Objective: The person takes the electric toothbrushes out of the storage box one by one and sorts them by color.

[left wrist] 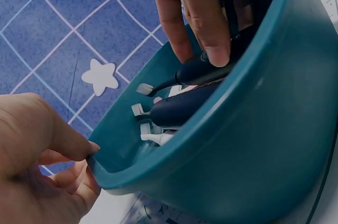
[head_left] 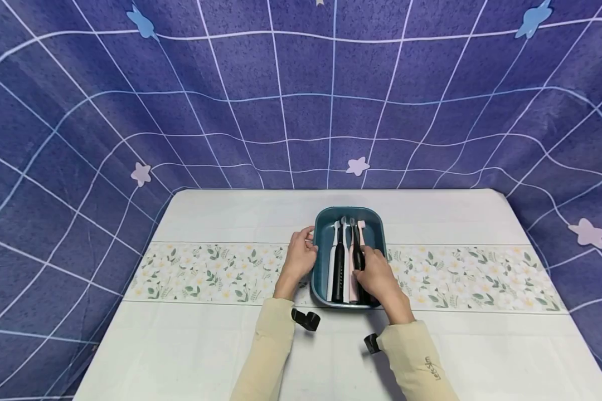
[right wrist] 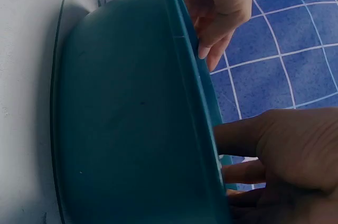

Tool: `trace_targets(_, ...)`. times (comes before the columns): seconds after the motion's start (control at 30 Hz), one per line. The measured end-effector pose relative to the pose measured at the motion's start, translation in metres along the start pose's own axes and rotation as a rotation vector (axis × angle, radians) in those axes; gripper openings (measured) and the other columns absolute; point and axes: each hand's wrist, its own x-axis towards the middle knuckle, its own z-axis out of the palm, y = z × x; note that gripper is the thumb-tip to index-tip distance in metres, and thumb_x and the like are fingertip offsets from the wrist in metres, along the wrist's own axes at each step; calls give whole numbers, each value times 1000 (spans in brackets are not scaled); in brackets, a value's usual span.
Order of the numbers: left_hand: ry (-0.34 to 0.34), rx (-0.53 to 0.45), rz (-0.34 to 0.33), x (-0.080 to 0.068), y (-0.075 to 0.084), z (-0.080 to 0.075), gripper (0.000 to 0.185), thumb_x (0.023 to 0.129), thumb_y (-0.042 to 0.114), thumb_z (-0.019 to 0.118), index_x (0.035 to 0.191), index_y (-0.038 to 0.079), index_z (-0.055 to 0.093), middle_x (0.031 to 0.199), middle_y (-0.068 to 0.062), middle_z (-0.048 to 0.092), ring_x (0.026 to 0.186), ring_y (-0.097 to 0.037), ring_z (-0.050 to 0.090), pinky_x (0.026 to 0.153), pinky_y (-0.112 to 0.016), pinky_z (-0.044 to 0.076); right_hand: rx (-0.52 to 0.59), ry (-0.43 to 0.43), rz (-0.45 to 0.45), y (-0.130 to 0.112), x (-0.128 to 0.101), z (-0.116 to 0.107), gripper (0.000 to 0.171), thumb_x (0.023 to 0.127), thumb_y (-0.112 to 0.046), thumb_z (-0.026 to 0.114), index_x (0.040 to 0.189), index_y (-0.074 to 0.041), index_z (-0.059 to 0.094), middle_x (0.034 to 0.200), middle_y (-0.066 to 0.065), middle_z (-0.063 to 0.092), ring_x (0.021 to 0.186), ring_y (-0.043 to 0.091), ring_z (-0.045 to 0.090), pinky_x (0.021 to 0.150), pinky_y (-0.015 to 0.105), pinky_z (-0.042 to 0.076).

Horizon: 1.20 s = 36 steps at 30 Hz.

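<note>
A teal plastic bin (head_left: 322,239) holds several electric toothbrushes side by side, their heads toward the far end. Among them are a white toothbrush (head_left: 331,267), a black toothbrush (head_left: 338,267) and a pink toothbrush (head_left: 353,284). My left hand (head_left: 299,257) pinches the bin's left rim, thumb over the edge and fingers outside. Reaching inside at the right, my right hand (head_left: 379,277) grips another black toothbrush (left wrist: 199,71) by its handle. In the right wrist view the bin's wall hides the fingertips of my right hand (right wrist: 285,155).
The bin stands on a white table (head_left: 200,345) with a floral band (head_left: 461,275) across it. Behind hangs a blue curtain (head_left: 301,117) with a line grid and stars. Small black cameras (head_left: 307,320) sit at both wrists.
</note>
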Motion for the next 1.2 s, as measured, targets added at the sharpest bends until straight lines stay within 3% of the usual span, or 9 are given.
trace_targets(0.63,16,16,5,0,0,1,48,88,-2,56,135,4,51,108,-12,52,88,-20,54,83,-36,45,-34,44,-5,-2,-6,2,63,83,-12,68,140,1,44,117,28,57,101,42,60,85,53,48)
trace_targets(0.83,11,19,7,1,-2,2,48,88,-1,56,135,4,51,107,-12,52,88,-19,55,82,-35,45,17,47,-5,0,-6,1,62,83,-11,68,139,1,44,118,27,57,105,40,58,88,54,46)
trace_targets(1.03,16,17,14,1,-1,1,48,88,-2,56,135,3,51,106,-12,52,85,-19,53,80,-35,45,79,77,-33,1,-4,-3,63,84,-13,69,140,-1,44,106,18,60,94,33,58,82,50,47)
trace_targets(1.2,16,30,10,0,0,1,47,89,-1,56,135,4,51,106,-12,52,83,-18,51,79,-35,43,114,88,-52,1,-3,-5,64,84,-13,70,142,-3,43,106,15,60,92,29,59,80,47,47)
